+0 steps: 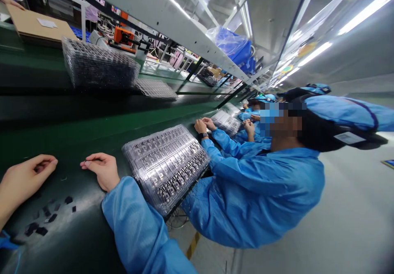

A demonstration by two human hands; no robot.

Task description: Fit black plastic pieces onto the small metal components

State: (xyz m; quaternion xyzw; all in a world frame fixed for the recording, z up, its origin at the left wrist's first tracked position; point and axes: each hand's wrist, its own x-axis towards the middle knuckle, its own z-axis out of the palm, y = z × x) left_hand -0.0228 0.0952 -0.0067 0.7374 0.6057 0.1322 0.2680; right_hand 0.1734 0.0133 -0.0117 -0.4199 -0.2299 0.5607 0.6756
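Note:
Over the dark green bench, my left hand [29, 179] is at the far left with thumb and fingertips pinched together. Whatever lies in that pinch, if anything, is too small to make out. Facing it across a short gap, my right hand [102, 169] also pinches, and a tiny dark speck shows at its fingertips. Small black pieces [46, 212] are scattered on the bench below my hands. Just beyond my right wrist rests a clear plastic tray [127, 153] with rows of small metallic parts [169, 161].
A tall stack of clear trays [100, 64] stands on the raised ledge, beside a flatter tray [156, 89]. Cardboard [43, 23] lies at the upper left. A co-worker in a blue smock [258, 196] sits close on the right, hands near another tray [226, 122].

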